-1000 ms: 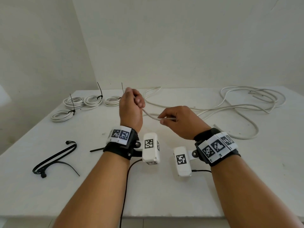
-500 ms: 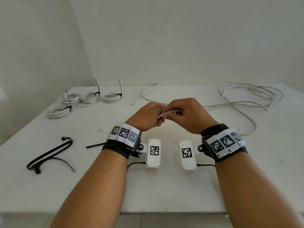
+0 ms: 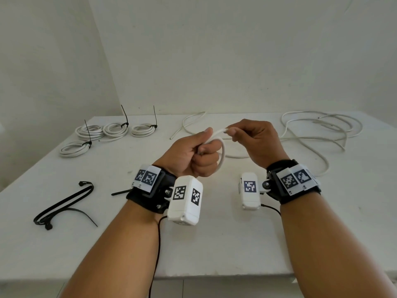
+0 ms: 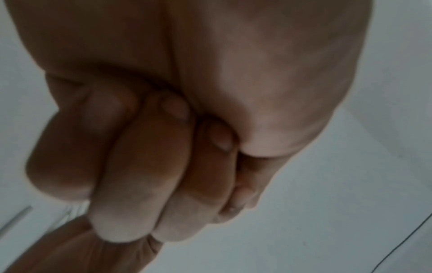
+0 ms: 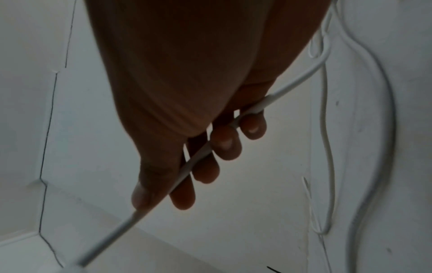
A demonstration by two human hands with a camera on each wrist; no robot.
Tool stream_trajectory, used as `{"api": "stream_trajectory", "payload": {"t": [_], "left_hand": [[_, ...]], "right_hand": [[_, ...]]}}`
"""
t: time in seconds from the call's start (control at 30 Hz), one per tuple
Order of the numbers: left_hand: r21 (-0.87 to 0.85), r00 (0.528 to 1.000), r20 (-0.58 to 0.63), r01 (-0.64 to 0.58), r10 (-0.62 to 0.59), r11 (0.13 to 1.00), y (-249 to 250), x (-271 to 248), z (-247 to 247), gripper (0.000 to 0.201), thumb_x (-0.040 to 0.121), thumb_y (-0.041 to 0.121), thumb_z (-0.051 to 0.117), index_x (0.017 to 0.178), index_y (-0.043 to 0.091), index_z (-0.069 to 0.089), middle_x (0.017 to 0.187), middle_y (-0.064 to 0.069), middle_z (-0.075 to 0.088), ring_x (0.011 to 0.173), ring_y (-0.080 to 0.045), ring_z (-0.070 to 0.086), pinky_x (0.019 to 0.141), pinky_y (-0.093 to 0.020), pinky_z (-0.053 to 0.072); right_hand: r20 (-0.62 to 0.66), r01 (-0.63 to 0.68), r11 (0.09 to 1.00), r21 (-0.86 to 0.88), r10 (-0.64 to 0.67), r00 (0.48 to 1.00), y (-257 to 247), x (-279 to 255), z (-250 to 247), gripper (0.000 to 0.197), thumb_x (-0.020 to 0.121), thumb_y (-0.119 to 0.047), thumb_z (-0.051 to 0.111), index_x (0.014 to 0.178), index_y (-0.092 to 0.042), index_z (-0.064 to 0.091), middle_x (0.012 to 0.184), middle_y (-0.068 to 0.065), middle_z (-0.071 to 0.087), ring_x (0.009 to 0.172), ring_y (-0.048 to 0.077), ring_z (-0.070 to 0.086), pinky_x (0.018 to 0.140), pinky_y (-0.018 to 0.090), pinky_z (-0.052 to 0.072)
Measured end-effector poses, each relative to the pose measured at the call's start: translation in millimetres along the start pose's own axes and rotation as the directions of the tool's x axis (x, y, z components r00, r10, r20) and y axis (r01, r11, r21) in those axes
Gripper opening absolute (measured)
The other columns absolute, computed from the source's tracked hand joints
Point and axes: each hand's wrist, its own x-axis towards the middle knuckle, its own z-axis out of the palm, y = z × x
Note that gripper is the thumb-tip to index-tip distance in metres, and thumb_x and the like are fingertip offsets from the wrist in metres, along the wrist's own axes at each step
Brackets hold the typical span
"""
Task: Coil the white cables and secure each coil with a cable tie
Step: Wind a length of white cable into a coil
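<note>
My left hand [image 3: 200, 153] is a fist above the table's middle, gripping a white cable [image 3: 223, 154] that curves in a loop round its knuckles. The left wrist view shows only the curled left hand [image 4: 163, 166]; the cable is hidden there. My right hand [image 3: 253, 140] pinches the same cable just right of the fist. In the right wrist view, the right hand [image 5: 187, 175] has the cable [image 5: 292, 81] running between thumb and fingers. The rest of the loose cable [image 3: 318, 130] trails over the table's back right. Black cable ties [image 3: 62, 205] lie at the front left.
Several tied white coils [image 3: 113, 131] sit at the back left of the white table [image 3: 214, 244]. One more loose cable piece [image 3: 189, 123] lies at the back centre. A single black tie [image 3: 120, 192] pokes out beside my left wrist. Walls stand close behind and to the left.
My left hand has turned into an upright fist and a loop of cable now curves round it. My right hand has lifted a little with the cable, to the right of the fist.
</note>
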Motion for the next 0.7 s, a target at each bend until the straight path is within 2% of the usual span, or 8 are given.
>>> {"api": "stream_trajectory", "payload": {"t": [0.13, 0.23, 0.3, 0.4, 0.47, 0.57, 0.63, 0.7], "left_hand": [[-0.095, 0.989, 0.048, -0.133, 0.138, 0.987, -0.2, 1.7, 2.9, 0.040, 0.091, 0.050, 0.057, 0.067, 0.023, 0.040, 0.052, 0.009, 0.022, 0.044, -0.011, 0.019, 0.048, -0.025, 0.017], [-0.192, 0.951, -0.091, -0.308, 0.295, 0.932, 3.0, 5.0, 5.0, 0.036, 0.097, 0.042, 0.042, 0.068, 0.020, 0.043, 0.053, 0.007, 0.022, 0.046, -0.012, 0.019, 0.047, -0.024, 0.021], [-0.176, 0.897, -0.245, -0.415, 0.369, 0.892, 6.9, 6.7, 2.4, 0.041, 0.101, 0.041, 0.031, 0.067, 0.020, 0.042, 0.054, 0.006, 0.020, 0.045, -0.011, 0.020, 0.046, -0.022, 0.027], [-0.117, 0.790, -0.434, -0.527, 0.434, 0.842, 9.0, 7.4, -5.5, 0.042, 0.104, 0.038, 0.027, 0.069, 0.019, 0.039, 0.052, 0.006, 0.024, 0.044, -0.009, 0.027, 0.047, -0.022, 0.031], [-0.073, 0.707, -0.523, -0.594, 0.477, 0.801, 10.0, 6.7, -8.6, 0.039, 0.104, 0.037, 0.028, 0.071, 0.019, 0.037, 0.052, 0.007, 0.029, 0.045, -0.010, 0.027, 0.049, -0.023, 0.030], [0.025, 0.539, -0.677, -0.663, 0.501, 0.748, 14.7, 4.9, -14.6, 0.040, 0.107, 0.034, 0.027, 0.072, 0.018, 0.037, 0.052, 0.006, 0.030, 0.046, -0.011, 0.028, 0.050, -0.023, 0.031], [0.149, 0.422, -0.744, -0.651, 0.518, 0.745, 16.4, 3.7, -18.7, 0.040, 0.108, 0.031, 0.027, 0.071, 0.017, 0.037, 0.051, 0.006, 0.032, 0.046, -0.012, 0.030, 0.051, -0.024, 0.032], [0.378, 0.347, -0.746, -0.483, 0.569, 0.790, 13.6, 3.5, -21.5, 0.040, 0.107, 0.028, 0.027, 0.070, 0.016, 0.038, 0.049, 0.007, 0.034, 0.046, -0.013, 0.033, 0.052, -0.025, 0.034]], "right_hand": [[0.070, -0.051, 0.997, -0.054, 0.055, 0.996, -2.0, -0.4, 7.2, 0.031, 0.092, -0.036, 0.064, 0.062, -0.044, 0.068, 0.052, -0.016, 0.055, 0.051, 0.011, 0.041, 0.054, 0.024, 0.036], [0.197, -0.073, 0.985, -0.155, 0.103, 0.975, -4.7, -2.0, 13.6, 0.047, 0.098, -0.037, 0.058, 0.051, -0.044, 0.061, 0.045, -0.013, 0.047, 0.044, 0.006, 0.034, 0.050, 0.017, 0.032], [0.251, -0.098, 0.974, -0.204, 0.149, 0.957, -1.9, -2.5, 17.0, 0.042, 0.099, -0.039, 0.055, 0.060, -0.052, 0.066, 0.047, -0.014, 0.049, 0.044, 0.006, 0.036, 0.052, 0.016, 0.034], [0.272, -0.159, 0.959, -0.236, 0.222, 0.936, 7.5, -1.9, 18.0, 0.025, 0.099, -0.042, 0.054, 0.092, -0.037, 0.077, 0.055, -0.009, 0.051, 0.050, 0.009, 0.040, 0.057, 0.022, 0.038], [0.323, -0.188, 0.946, -0.264, 0.270, 0.907, 9.9, -2.7, 19.7, 0.025, 0.099, -0.043, 0.054, 0.097, -0.035, 0.077, 0.057, -0.008, 0.053, 0.051, 0.008, 0.042, 0.059, 0.022, 0.041], [0.408, -0.192, 0.929, -0.316, 0.316, 0.856, 6.9, -4.5, 24.3, 0.025, 0.098, -0.046, 0.053, 0.103, -0.036, 0.076, 0.060, -0.009, 0.055, 0.051, 0.003, 0.045, 0.062, 0.019, 0.042], [0.454, -0.186, 0.922, -0.339, 0.334, 0.826, 4.2, -6.0, 27.0, 0.025, 0.097, -0.048, 0.054, 0.107, -0.038, 0.075, 0.063, -0.009, 0.056, 0.059, 0.004, 0.051, 0.066, 0.020, 0.045], [0.503, -0.168, 0.928, -0.332, 0.326, 0.801, -0.2, -7.7, 30.0, 0.024, 0.097, -0.046, 0.055, 0.109, -0.038, 0.074, 0.064, -0.005, 0.056, 0.061, 0.008, 0.050, 0.067, 0.024, 0.045]]}}
